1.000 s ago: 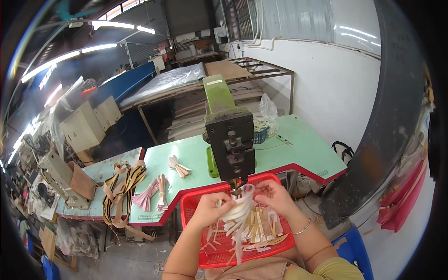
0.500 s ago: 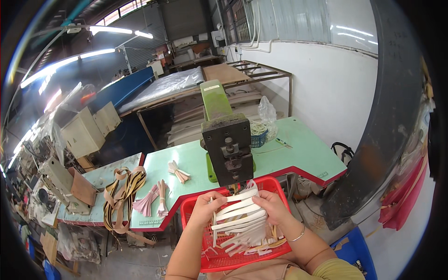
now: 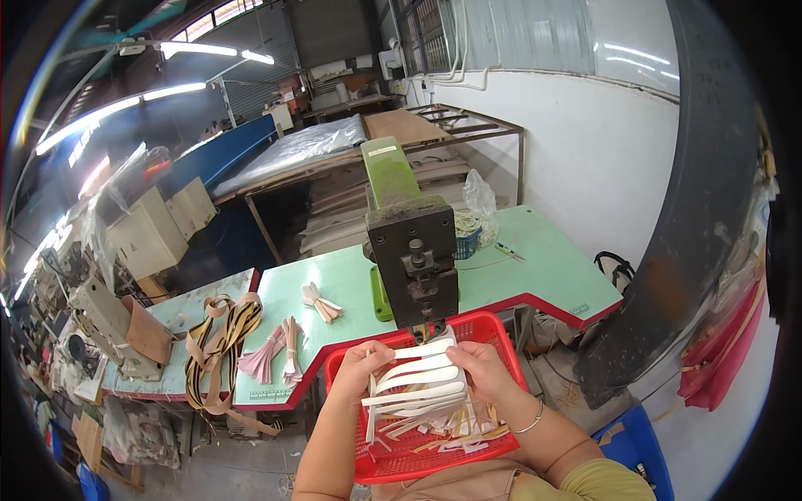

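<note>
My left hand (image 3: 364,367) and my right hand (image 3: 484,366) pinch a white strap (image 3: 420,351) between them, stretched crosswise just under the head of a green and black machine (image 3: 413,263). Several more white straps (image 3: 422,391) hang below it in a row, toward my body. Both hands are over a red plastic basket (image 3: 494,334), in which loose white and tan strips (image 3: 455,430) lie. Around the machine's needle area the view is small, so I cannot tell whether the strap touches it.
The machine stands on a pale green table (image 3: 535,250) with a red edge. To its left lie bundled strips (image 3: 292,351), another bundle (image 3: 319,302) and striped webbing (image 3: 221,351). Behind it stand a blue basket (image 3: 467,242) and snips (image 3: 509,251). A blue bin (image 3: 635,447) sits lower right.
The straps have shifted slightly left and lie more evenly spread out. Both hands keep their pinch; the left one has moved a little left.
</note>
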The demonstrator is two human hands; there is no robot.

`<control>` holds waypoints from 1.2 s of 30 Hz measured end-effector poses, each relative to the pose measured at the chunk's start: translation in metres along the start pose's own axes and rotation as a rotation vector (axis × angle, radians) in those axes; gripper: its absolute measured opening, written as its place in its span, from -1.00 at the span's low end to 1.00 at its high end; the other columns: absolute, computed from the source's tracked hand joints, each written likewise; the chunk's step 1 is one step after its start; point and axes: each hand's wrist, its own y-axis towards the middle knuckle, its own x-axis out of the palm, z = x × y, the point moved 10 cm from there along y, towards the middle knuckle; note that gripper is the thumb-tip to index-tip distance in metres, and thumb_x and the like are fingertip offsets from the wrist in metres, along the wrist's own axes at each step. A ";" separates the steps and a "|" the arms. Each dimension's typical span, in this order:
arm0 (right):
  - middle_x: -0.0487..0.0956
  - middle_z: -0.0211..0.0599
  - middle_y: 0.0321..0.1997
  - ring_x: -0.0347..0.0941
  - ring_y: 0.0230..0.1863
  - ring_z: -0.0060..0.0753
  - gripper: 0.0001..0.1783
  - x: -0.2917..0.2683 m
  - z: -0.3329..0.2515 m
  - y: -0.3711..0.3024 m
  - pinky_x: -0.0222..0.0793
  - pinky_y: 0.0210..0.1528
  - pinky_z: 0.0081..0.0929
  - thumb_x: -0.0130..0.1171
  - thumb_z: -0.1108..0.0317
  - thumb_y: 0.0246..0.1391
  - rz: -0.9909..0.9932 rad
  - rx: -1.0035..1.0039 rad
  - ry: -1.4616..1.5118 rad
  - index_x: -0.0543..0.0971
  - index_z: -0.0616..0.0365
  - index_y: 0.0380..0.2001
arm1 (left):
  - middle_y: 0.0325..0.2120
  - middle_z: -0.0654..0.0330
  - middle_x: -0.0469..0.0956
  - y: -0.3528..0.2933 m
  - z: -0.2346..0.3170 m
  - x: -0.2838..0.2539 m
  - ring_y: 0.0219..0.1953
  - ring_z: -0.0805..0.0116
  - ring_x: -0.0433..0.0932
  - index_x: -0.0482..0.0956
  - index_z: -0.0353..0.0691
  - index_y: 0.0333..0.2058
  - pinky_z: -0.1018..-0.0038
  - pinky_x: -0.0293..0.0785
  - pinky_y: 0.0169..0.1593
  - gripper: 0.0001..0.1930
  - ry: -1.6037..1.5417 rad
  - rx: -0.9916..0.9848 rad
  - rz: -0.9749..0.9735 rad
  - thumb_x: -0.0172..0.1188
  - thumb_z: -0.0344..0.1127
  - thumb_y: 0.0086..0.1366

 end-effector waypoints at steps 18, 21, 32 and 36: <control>0.52 -0.39 -0.46 0.38 -0.44 -0.69 -0.76 0.026 0.010 0.006 0.30 -0.37 -0.71 0.03 0.31 0.03 -0.053 0.008 -0.159 0.51 0.32 -0.40 | -0.79 0.41 0.27 -0.016 0.003 -0.033 -0.74 0.64 0.23 0.45 -0.23 -0.58 0.69 0.13 -0.64 -0.90 -0.031 0.045 0.034 0.15 -0.38 0.04; 0.51 -0.40 -0.48 0.38 -0.46 -0.69 -0.76 0.025 0.006 0.007 0.29 -0.40 -0.70 0.04 0.31 0.02 -0.039 0.017 -0.192 0.52 0.32 -0.41 | -0.79 0.41 0.27 -0.023 0.004 -0.028 -0.73 0.64 0.22 0.45 -0.24 -0.57 0.70 0.13 -0.62 -0.90 -0.037 0.053 0.031 0.14 -0.39 0.05; 0.51 -0.42 -0.53 0.37 -0.49 -0.70 -0.79 0.024 -0.009 0.009 0.27 -0.42 -0.72 0.07 0.32 -0.01 -0.053 0.031 -0.308 0.53 0.29 -0.47 | -0.75 0.37 0.32 -0.052 -0.023 -0.019 -0.69 0.65 0.21 0.46 -0.31 -0.52 0.69 0.11 -0.57 -0.90 -0.074 0.062 0.019 0.12 -0.40 0.09; 0.51 -0.45 -0.55 0.36 -0.50 -0.72 -0.79 0.020 -0.018 0.010 0.26 -0.42 -0.71 0.09 0.29 -0.04 -0.039 0.013 -0.500 0.56 0.25 -0.49 | -0.74 0.37 0.33 -0.060 -0.035 -0.014 -0.68 0.65 0.22 0.47 -0.32 -0.51 0.71 0.11 -0.56 -0.90 -0.074 0.042 0.062 0.12 -0.41 0.08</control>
